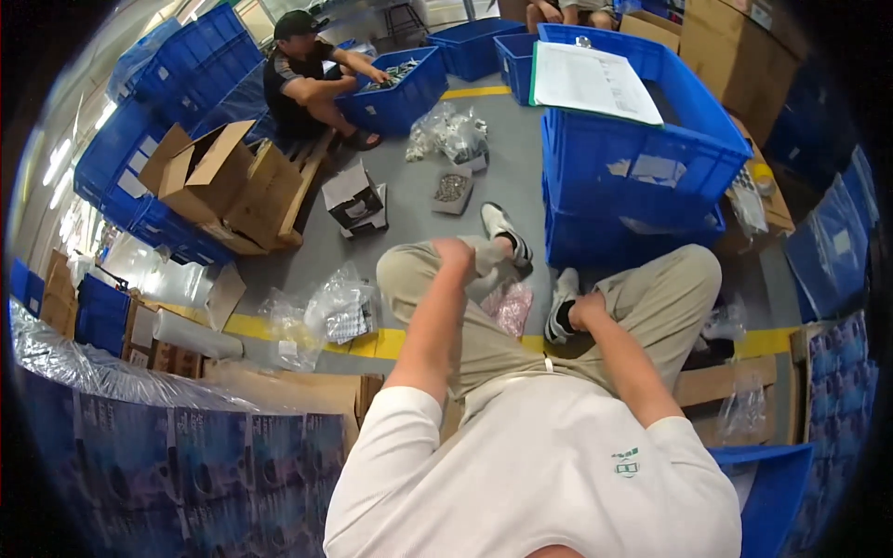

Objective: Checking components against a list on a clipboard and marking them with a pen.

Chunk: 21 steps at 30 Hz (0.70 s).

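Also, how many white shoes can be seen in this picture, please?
2. The left shoe is to the right of a small grey box; the right shoe is beside the right hand. Others could be hidden.

The grey floor (521, 177), marked with yellow lines (765, 344), carries clear plastic bags (448, 135), a shallow box (450, 199) of small pieces, an opened black-and-white box (352, 203), a pink bag (511, 310) and stacked blue bins (586, 153).
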Available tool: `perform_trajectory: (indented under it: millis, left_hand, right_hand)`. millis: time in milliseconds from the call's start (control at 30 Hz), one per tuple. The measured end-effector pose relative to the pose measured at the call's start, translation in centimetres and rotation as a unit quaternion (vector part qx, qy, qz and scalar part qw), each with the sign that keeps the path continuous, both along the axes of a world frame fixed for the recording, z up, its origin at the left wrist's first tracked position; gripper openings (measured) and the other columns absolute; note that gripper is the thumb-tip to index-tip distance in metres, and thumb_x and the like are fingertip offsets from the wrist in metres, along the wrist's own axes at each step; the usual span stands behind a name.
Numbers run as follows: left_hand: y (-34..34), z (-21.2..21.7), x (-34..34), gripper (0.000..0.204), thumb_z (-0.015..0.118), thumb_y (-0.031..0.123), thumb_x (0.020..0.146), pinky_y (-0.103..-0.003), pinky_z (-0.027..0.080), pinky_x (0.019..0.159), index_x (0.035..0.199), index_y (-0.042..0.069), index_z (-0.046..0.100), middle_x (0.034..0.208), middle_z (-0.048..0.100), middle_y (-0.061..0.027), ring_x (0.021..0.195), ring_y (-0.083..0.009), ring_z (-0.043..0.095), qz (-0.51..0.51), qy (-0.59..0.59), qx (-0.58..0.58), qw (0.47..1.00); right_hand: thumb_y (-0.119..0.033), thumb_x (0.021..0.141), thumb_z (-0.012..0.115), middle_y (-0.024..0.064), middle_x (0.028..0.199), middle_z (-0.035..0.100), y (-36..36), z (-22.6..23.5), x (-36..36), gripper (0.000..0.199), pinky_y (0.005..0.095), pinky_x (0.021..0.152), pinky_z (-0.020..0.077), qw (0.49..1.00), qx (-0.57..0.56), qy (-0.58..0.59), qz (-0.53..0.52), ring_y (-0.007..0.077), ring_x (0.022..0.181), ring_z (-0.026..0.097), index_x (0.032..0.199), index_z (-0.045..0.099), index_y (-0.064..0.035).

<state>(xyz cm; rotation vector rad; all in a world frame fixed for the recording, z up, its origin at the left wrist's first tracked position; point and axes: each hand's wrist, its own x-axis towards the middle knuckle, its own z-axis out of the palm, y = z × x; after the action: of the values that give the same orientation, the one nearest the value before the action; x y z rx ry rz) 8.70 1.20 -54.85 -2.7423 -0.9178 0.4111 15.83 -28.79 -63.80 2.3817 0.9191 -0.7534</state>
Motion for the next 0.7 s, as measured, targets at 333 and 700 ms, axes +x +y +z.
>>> perform_trajectory:
  millis: [333,700]
  left_hand:
    - [1.9,-1.3,-4.2,0.049,0.04,0.047,0.084,-0.043,0.036,0.093,0.115,0.016,0.061,0.123,0.056,-0.0063,0.113,-0.0241,0.053,0.085,0.027,-0.053,0.995]
    - [5.8,-3.7,-8.2,0.057,0.041,0.055,0.081,-0.04,0.042,0.085,0.106,0.01,0.065,0.109,0.062,-0.0107,0.103,-0.0266,0.058,0.112,-0.02,-0.078,0.99]
  right_hand:
    - [-0.026,0.076,0.059,0.0127,0.11,0.059,1.5,2.8,-2.1,0.038,0.0417,0.087,0.0396,0.971,0.191,-0.141,0.009,0.0305,0.106,0.052,0.108,0.06,-0.0061]
    - [-0.02,0.08,0.062,0.0151,0.102,0.063,1.6,30.1,-9.5,0.042,0.0329,0.082,0.0466,0.752,0.598,0.267,0.071,0.0252,0.093,0.061,0.117,0.054,-0.0013]
